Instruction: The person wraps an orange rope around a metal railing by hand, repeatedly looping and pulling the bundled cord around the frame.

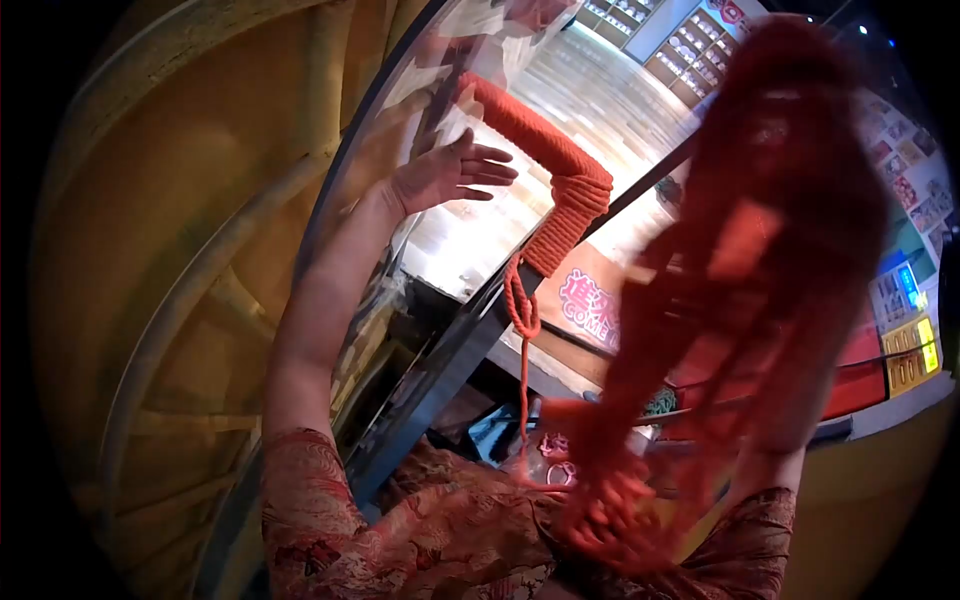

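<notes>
Red and blurred, a cord bundle (790, 160) hangs right of the left hand (438, 180), whose empty fingers spread loosely; the right hand's grip, hidden, I cannot tell. A cord-wrapped rail (530, 130) runs near the left fingers. Winding seems in hand; another turn would need slack in the strand (524, 400) below them.

Mixed light. Bright glare on floor (580, 90) beyond and below left fingers (488, 170); brown surface (220, 130) left of them dim, softly shadowed. Glowing panel (929, 345) far right of fingers. Yarn (800, 200) right of fingers dark, heavily motion-blurred; wrapped rail (540, 140) beside them crisp. Fisheye curving, black corners.
</notes>
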### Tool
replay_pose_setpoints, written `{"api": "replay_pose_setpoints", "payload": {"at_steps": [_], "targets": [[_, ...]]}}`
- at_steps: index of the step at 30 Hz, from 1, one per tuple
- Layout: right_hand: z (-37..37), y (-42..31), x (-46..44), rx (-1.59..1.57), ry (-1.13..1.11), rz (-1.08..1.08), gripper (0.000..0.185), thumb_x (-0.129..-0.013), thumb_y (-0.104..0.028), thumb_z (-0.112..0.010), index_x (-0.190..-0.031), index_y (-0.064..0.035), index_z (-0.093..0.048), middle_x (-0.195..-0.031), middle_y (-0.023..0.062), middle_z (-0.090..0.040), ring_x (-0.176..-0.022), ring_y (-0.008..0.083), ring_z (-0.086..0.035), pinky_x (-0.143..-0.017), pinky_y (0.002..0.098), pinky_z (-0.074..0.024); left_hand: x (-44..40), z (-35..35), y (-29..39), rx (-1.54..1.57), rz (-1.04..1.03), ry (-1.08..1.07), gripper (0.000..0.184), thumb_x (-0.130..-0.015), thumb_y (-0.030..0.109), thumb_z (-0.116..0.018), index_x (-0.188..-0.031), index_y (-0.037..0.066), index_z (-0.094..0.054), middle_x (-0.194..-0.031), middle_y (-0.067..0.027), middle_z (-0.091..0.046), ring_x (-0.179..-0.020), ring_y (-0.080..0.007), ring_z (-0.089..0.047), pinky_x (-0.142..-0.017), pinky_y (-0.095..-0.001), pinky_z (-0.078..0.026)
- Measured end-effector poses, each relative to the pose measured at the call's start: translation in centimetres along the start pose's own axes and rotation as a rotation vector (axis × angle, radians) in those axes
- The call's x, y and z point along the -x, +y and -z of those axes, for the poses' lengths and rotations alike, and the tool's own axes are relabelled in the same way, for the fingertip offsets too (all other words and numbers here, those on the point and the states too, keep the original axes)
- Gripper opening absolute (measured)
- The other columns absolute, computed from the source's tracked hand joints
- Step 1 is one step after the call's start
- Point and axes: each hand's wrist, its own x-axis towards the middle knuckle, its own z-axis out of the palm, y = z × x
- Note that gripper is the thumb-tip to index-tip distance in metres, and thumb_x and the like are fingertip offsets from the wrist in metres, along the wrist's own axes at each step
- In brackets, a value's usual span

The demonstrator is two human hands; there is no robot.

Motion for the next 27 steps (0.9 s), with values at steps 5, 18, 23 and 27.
{"api": "replay_pose_setpoints", "payload": {"at_steps": [5, 18, 23, 27], "targets": [[2.0, 10.1, -9.0, 0.036, 0.189, -0.255, 0.010, -0.079, -0.004, -0.065, -0.087, 0.0017, -0.062, -0.067, 0.0066, -0.059, -0.045, 0.0095, -0.048, -0.046, 0.0242, -0.0443, -0.1, -2.3, 0.2, 0.071, -0.203, -0.285, 0.092, -0.077, 0.072, -0.049, -0.139, 0.005, -0.033, -0.142, -0.0107, -0.037, -0.129, -0.0204, -0.040, -0.108, -0.0389, -0.031], [7.8, 18.0, -6.7, 0.269, 0.333, -0.036, 0.026, -0.090, -0.020, -0.060, -0.095, 0.0062, -0.060, -0.083, 0.0102, -0.063, -0.072, 0.0154, -0.065, -0.063, 0.0280, -0.0540, -2.2, -1.7, -1.9, -0.204, 0.316, 0.090, 0.030, -0.089, 0.034, -0.062, -0.088, 0.005, -0.055, -0.059, 0.0049, -0.040, -0.047, -0.0039, -0.035, -0.042, -0.0214, -0.032], [14.5, 24.2, -2.5, 0.111, 0.682, -0.305, 0.030, -0.093, -0.019, -0.046, -0.094, 0.0070, -0.060, -0.078, 0.0124, -0.065, -0.066, 0.0196, -0.065, -0.062, 0.0270, -0.0545, -4.2, 0.3, -5.2, -0.615, 0.450, 0.177, 0.027, -0.092, 0.031, -0.058, -0.088, 0.005, -0.059, -0.062, 0.0018, -0.046, -0.049, -0.0068, -0.040, -0.043, -0.0235, -0.035], [14.7, 30.6, -6.3, -0.531, 0.425, -0.345, 0.033, -0.095, -0.022, -0.046, -0.115, 0.0021, -0.054, -0.107, 0.0134, -0.062, -0.083, 0.0182, -0.064, -0.076, 0.0322, -0.0537, -6.1, -0.6, -6.4, -0.856, 0.540, 0.191, 0.017, -0.088, 0.020, -0.057, -0.093, 0.004, -0.062, -0.067, -0.0018, -0.055, -0.055, -0.0112, -0.048, -0.050, -0.0273, -0.042]]}}
